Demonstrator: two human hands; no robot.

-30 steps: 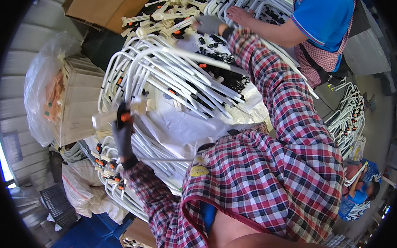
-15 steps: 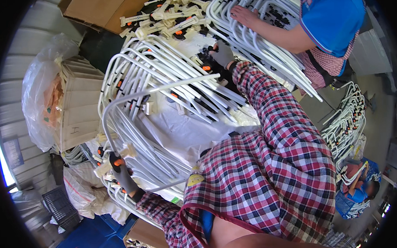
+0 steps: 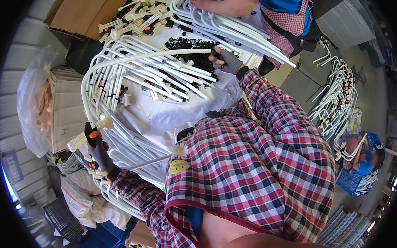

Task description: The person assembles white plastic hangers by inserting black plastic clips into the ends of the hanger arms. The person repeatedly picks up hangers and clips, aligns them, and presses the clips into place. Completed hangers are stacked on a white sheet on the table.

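White bent tube (image 3: pixel 117 65) spans between both hands' fingers (image 3: pixel 94 143).

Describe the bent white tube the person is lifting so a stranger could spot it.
Start at the white-covered table heaped with bent white tubes. The lifted tube arches above the heap; the gloved left hand grips its orange-buttoned end, and the right hand its far end.

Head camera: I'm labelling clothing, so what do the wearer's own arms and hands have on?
Both arms wear long sleeves of red, white and dark plaid flannel shirt. The left hand and right hand each wear a dark grey knit glove with a black cuff.
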